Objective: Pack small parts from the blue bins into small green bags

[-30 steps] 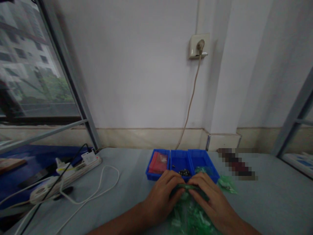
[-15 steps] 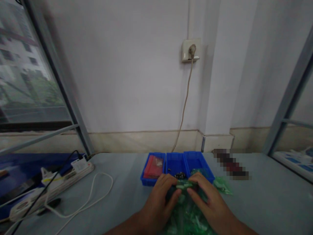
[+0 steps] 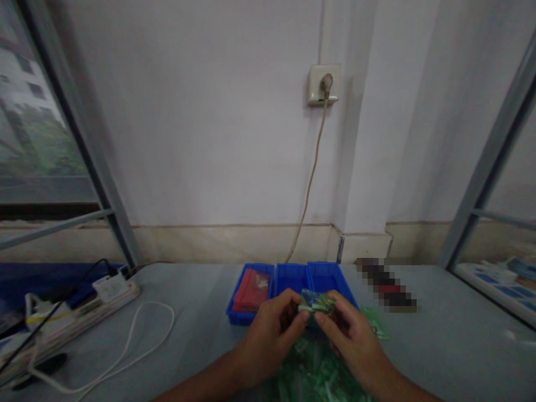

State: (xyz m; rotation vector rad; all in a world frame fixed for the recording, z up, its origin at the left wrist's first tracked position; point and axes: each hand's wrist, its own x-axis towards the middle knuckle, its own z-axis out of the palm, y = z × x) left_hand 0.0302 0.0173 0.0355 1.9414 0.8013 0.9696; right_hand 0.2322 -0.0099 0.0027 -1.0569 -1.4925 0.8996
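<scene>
Left hand (image 3: 268, 338) and right hand (image 3: 358, 338) pinch a small green packet (image 3: 317, 302) between their fingers (image 3: 293, 330); blue trays (image 3: 240, 318) beyond them, green plastic (image 3: 314, 371) below.

Left of the three blue bins (image 3: 242, 318), the worktop (image 3: 201, 296) offers a clear lane as far as the white cable's loop (image 3: 173, 319), and another stretch lies open right of the small bag (image 3: 376, 324), nearer than the dark pixelated item (image 3: 389, 288). Straight ahead, the bins block low travel, while the packet (image 3: 317, 302) bridges left hand (image 3: 268, 335) and right hand (image 3: 355, 335) above heaped green bags (image 3: 314, 371).
</scene>
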